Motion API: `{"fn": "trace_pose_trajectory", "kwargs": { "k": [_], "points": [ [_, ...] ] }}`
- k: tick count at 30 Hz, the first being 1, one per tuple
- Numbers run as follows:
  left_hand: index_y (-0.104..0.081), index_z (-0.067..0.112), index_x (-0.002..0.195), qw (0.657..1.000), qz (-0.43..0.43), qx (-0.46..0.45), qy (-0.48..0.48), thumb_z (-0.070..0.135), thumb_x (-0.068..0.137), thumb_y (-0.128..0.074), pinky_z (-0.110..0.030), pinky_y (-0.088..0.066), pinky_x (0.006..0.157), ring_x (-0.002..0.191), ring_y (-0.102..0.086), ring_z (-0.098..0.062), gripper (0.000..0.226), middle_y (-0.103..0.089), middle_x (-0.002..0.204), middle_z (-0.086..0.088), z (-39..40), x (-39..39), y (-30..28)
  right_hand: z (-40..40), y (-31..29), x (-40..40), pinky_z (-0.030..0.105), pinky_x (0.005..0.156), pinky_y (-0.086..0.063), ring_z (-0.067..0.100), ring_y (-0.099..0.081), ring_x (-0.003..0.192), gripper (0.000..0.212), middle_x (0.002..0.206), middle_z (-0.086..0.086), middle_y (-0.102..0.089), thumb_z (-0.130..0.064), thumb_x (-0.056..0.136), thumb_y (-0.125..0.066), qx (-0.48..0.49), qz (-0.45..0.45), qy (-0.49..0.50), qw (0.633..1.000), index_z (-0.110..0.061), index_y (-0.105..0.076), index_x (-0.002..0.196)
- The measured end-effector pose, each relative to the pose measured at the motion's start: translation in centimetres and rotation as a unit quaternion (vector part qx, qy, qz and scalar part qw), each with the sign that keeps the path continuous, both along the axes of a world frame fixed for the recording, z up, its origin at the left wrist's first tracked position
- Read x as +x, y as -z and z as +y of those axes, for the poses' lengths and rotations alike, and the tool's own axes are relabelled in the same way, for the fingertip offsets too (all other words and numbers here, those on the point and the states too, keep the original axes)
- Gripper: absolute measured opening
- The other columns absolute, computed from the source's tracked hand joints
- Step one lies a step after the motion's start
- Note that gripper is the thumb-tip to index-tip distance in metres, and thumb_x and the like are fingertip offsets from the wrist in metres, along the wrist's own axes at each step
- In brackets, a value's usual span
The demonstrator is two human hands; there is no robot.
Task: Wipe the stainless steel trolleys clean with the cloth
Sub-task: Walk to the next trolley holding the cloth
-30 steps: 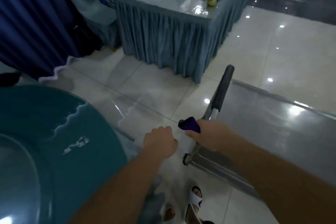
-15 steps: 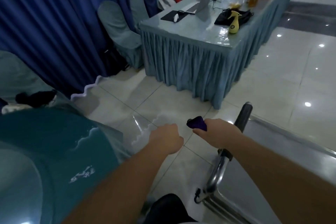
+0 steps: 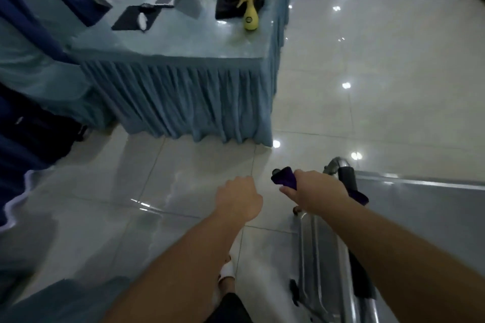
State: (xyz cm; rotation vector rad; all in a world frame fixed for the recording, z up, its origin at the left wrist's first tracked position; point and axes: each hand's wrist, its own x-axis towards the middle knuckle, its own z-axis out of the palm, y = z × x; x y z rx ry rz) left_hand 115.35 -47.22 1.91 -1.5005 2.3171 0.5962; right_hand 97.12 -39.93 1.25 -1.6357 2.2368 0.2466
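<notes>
A stainless steel trolley (image 3: 425, 207) fills the lower right, its flat top shining and its black-gripped handle bar (image 3: 347, 178) at its left end. My right hand (image 3: 319, 193) is closed around a dark purple cloth (image 3: 284, 178) right beside that handle; one cloth end sticks out to the left, another shows behind the wrist. My left hand (image 3: 240, 200) hangs over the floor tiles to the left of the right hand, curled into a loose fist with nothing in it. My feet in white slippers (image 3: 227, 274) show below.
A table with a pleated blue-grey skirt (image 3: 183, 102) stands ahead, carrying a yellow spray bottle (image 3: 250, 14), a laptop, a mouse pad and a black bag. Dark blue curtains (image 3: 29, 2) and a black bag are at the left. Glossy tiled floor (image 3: 367, 81) spreads to the right.
The view has swung right and down, so the table now stands straight ahead. My right hand with the cloth has shifted along the trolley handle; the teal round table at the left has left the view.
</notes>
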Motion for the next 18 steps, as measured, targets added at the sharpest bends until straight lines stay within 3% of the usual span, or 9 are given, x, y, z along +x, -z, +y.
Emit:
{"fn": "trace_pose_trajectory", "kwargs": {
  "k": [3, 10, 18],
  "points": [
    [-0.062, 0.022, 0.111, 0.999, -0.006, 0.015, 0.043, 0.03, 0.098, -0.049, -0.036, -0.043, 0.08, 0.101, -0.062, -0.025, 0.02, -0.066, 0.111, 0.0, -5.8, 0.4, 0.3, -3.4, 0.6, 0.4, 0.036, 0.065, -0.044, 0.021, -0.057, 0.077, 0.055, 0.077, -0.007, -0.046, -0.073, 0.097, -0.039, 0.028, 0.01, 0.049, 0.998, -0.022, -0.052, 0.111],
    [-0.06, 0.021, 0.127, 0.994, -0.015, 0.019, 0.104, 0.03, 0.1, -0.046, -0.035, -0.042, 0.087, 0.112, -0.061, -0.026, 0.031, -0.064, 0.124, -0.001, -15.3, 1.1, 0.1, -9.9, 1.3, 0.6, 0.036, 0.067, -0.049, 0.018, -0.061, 0.078, 0.053, 0.08, -0.008, -0.051, -0.073, 0.097, -0.039, 0.049, 0.005, 0.103, 0.993, -0.023, -0.053, 0.108],
    [-0.058, 0.017, 0.126, 0.989, -0.017, 0.028, 0.141, 0.025, 0.101, -0.049, -0.037, -0.043, 0.091, 0.117, -0.06, -0.028, 0.028, -0.062, 0.129, -0.005, -23.4, -1.8, -1.0, -17.4, 1.4, -2.4, 0.036, 0.069, -0.051, 0.015, -0.059, 0.074, 0.05, 0.083, -0.007, -0.056, -0.073, 0.098, -0.038, 0.039, -0.016, 0.15, 0.988, -0.024, -0.05, 0.101]
  ]
}}
